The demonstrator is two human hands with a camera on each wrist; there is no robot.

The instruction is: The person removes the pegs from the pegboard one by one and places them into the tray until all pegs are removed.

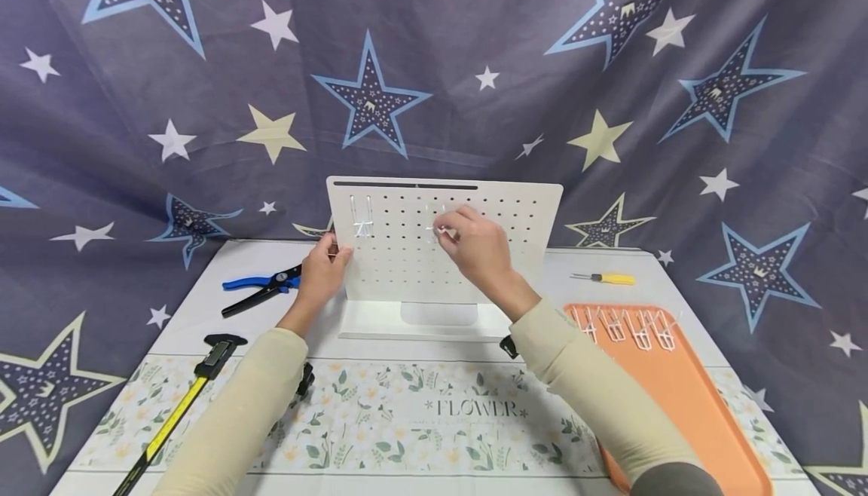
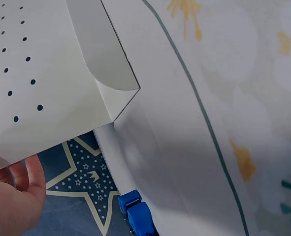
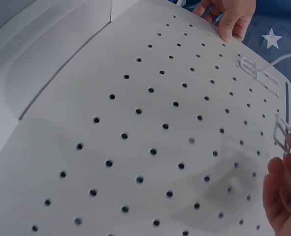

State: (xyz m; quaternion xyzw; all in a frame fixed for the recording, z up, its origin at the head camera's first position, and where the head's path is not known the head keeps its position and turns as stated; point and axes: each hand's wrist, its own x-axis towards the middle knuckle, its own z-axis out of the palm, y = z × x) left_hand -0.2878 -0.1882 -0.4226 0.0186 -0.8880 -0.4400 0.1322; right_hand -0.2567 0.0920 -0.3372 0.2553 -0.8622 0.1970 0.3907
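Observation:
A white pegboard (image 1: 380, 266) stands upright on its base at the middle of the table. My left hand (image 1: 324, 270) grips its left edge, thumb on the front face and the other fingers partly behind. Against the upper holes, my right hand (image 1: 480, 247) pinches a white wire hook (image 3: 282, 132) between thumb and fingertips; part of the hook is hidden by the fingers. Another white wire hook (image 3: 256, 69) hangs on the board at its upper left. Several more hooks (image 1: 640, 330) lie at the far end of an orange tray (image 1: 667, 398) on the right.
Blue-and-black pliers (image 1: 274, 282) lie left of the board, with a digital caliper (image 1: 215, 356) nearer the front. A yellow-handled screwdriver (image 1: 617, 279) is behind the tray. A floral mat (image 1: 380, 420) covers the front of the table. Star-patterned cloth (image 1: 447, 127) hangs behind.

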